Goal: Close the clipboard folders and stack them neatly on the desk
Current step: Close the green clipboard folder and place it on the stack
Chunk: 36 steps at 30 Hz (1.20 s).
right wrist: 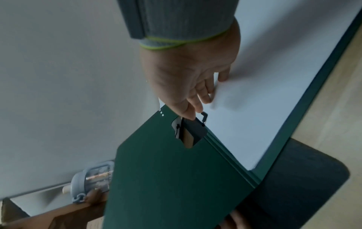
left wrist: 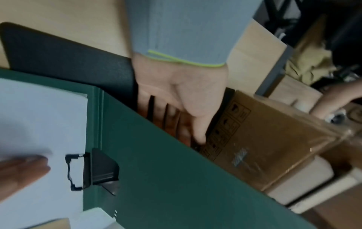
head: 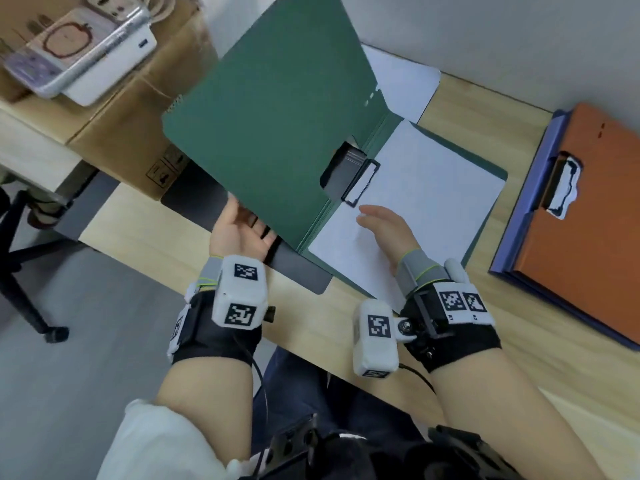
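Note:
A green clipboard folder lies open on the desk, its cover (head: 270,133) raised at a slant. My left hand (head: 242,230) is palm-up with straight fingers under the cover's lower edge, holding it up; the fingertips are hidden behind the cover (left wrist: 166,178). My right hand (head: 381,226) rests with relaxed fingers on the white paper (head: 433,188) just below the black clip (head: 356,178). A black folder (head: 301,268) lies closed under the green one. At the right, an orange clipboard folder (head: 581,230) lies closed on a blue one (head: 530,202).
A cardboard box (head: 138,109) stands close behind the raised cover at the left, with a white device (head: 86,46) on top. A loose white sheet (head: 401,81) lies by the wall. The desk's front edge runs just under my wrists.

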{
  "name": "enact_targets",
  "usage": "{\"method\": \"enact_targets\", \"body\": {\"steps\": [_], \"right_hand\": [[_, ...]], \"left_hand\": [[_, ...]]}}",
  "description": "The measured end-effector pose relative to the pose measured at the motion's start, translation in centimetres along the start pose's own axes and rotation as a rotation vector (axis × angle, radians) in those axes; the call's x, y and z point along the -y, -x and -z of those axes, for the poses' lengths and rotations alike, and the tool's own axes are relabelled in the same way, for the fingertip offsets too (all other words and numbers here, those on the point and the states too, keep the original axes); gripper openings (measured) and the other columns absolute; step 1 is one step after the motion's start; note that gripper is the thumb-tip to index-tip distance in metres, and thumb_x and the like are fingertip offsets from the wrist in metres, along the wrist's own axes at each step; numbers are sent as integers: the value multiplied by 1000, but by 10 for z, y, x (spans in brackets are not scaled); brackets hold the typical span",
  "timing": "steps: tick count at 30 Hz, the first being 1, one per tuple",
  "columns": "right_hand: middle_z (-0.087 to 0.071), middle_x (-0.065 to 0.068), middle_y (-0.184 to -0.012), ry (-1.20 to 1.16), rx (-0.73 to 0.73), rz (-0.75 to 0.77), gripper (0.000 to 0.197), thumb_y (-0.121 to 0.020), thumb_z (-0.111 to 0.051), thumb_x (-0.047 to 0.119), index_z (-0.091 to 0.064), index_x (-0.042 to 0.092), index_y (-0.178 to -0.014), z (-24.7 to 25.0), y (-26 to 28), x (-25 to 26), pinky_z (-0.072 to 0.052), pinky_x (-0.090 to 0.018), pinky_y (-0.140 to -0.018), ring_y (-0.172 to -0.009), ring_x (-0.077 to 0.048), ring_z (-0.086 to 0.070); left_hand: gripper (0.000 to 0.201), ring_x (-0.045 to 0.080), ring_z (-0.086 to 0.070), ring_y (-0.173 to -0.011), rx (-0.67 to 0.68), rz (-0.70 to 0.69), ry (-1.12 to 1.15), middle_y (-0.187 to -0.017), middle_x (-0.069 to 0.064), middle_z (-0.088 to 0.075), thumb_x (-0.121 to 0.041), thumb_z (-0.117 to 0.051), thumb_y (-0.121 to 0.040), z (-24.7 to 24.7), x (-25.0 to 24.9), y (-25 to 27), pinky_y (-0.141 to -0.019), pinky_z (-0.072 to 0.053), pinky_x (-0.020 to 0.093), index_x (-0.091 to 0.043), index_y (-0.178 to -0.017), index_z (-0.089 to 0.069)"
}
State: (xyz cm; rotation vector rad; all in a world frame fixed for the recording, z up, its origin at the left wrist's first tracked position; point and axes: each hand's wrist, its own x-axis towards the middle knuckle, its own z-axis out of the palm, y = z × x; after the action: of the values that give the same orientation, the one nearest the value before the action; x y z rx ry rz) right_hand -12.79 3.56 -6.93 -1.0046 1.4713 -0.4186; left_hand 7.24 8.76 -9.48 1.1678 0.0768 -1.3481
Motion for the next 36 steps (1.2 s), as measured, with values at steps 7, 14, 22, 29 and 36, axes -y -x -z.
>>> {"method": "enact_targets", "body": {"steps": [7, 14, 22, 29, 36], "right_hand": [[-55, 2, -105, -436, 66, 103, 21, -97, -45, 34, -51, 21, -113, 28, 32, 53, -52, -35, -87, -95, -20, -61], [-62, 6, -96, -442, -11, 375, 37, -86, -58, 18, -49, 22, -122, 68, 53, 78, -54, -21, -56, -74, -4, -64], [-72, 7, -82, -446, -293, 215, 32, -89, -44, -11, -56, 15, -102, 116, 37, -4, -54, -18, -54, -60, 0, -69], [-64, -13, -113, -433, -386, -37, 43, -79, -62, 11, -55, 9, -121, 107, 11, -69, -51, -44, -95, -95, -26, -65], [-50, -6, -136, -333, -426, -119, 85, -44, -65, 47, -51, 23, -124, 107, -23, -104, -44, -50, -105, -119, -32, -55]], "left_hand": [[16, 11, -61, -67, 419, 121, -524, -68, -5, -68, -12, -61, -68, -35, -11, 9, -63, -51, 19, -19, -77, -72], [51, 10, -37, -134, 544, 278, -1126, -128, -11, -52, -26, -68, -65, -80, -7, 17, -111, -29, 48, -38, -113, -54], [72, 23, -30, -143, 328, 161, -1329, -157, 4, -28, -37, -58, -89, -122, 20, -12, -112, -27, 40, -17, -150, -24], [67, 24, -35, -140, 209, 52, -1361, -153, 8, -36, -26, -60, -89, -143, 40, -28, -115, -28, 38, -8, -147, -31], [54, 37, -60, -105, 118, 114, -1292, -116, 24, -62, -26, -57, -90, -144, 40, -42, -76, -47, 32, -1, -137, -45]]}}
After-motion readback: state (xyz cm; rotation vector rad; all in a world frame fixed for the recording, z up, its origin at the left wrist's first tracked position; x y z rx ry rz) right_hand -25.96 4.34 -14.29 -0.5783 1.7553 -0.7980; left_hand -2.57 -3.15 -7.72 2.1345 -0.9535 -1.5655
